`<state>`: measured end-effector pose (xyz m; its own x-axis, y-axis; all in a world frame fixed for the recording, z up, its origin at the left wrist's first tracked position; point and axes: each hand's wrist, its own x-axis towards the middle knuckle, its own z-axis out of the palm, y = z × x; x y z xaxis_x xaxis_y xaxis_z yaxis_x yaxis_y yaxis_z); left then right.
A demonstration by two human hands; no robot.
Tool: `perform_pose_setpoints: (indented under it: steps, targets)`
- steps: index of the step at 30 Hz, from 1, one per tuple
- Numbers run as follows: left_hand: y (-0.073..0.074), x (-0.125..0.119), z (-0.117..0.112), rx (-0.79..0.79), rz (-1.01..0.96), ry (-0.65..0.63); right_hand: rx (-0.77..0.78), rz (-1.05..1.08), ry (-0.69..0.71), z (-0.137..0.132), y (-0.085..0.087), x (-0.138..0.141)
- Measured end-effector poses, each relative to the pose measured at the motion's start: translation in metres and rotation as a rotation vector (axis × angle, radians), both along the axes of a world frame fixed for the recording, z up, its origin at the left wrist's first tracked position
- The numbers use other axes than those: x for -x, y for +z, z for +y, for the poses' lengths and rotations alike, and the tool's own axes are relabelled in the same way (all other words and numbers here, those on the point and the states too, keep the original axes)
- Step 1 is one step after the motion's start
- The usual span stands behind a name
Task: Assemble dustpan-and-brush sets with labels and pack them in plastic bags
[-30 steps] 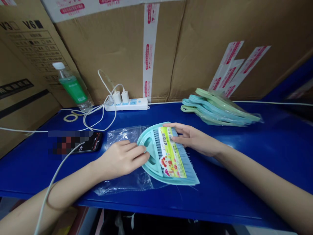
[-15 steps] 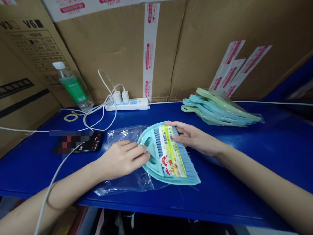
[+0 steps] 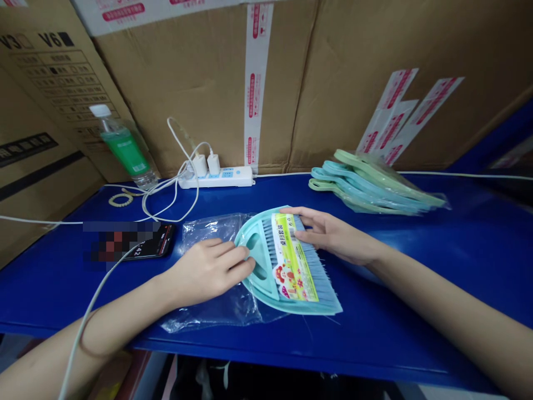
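A light-blue dustpan and brush set lies over a clear plastic bag on the blue table. Its brush has blue-grey bristles and a printed card label across them. My left hand is closed at the set's rounded handle end, fingers curled at the handle opening; the fingertips are partly hidden. At the far upper edge, my right hand grips the dustpan's rim, thumb near the label and fingers along the edge.
More green and blue dustpan sets in plastic lie at the back right. Left of me are a phone, a tilted bottle, a beaded ring and a power strip with tangled white cables. Cardboard boxes wall the back.
Both hands and the dustpan set stay almost exactly where they were. Only the digits on the phone screen differ.
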<state>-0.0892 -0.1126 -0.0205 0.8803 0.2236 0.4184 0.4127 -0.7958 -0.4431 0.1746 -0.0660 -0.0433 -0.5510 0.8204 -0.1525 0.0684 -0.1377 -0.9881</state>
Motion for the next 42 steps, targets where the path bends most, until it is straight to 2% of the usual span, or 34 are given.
perform_pose_setpoints:
  steps: [22,35,42]
  targets:
    - [0.000,-0.001,0.000,0.005,0.026,0.006,-0.030,-0.015,0.012,0.000,0.000,-0.002]
    - [-0.010,0.001,0.003,-0.020,-0.010,-0.022,-0.045,-0.035,0.026,0.001,-0.002,-0.003]
    - [-0.004,-0.001,0.001,0.001,0.014,-0.014,-0.030,-0.037,0.023,0.001,0.000,-0.002]
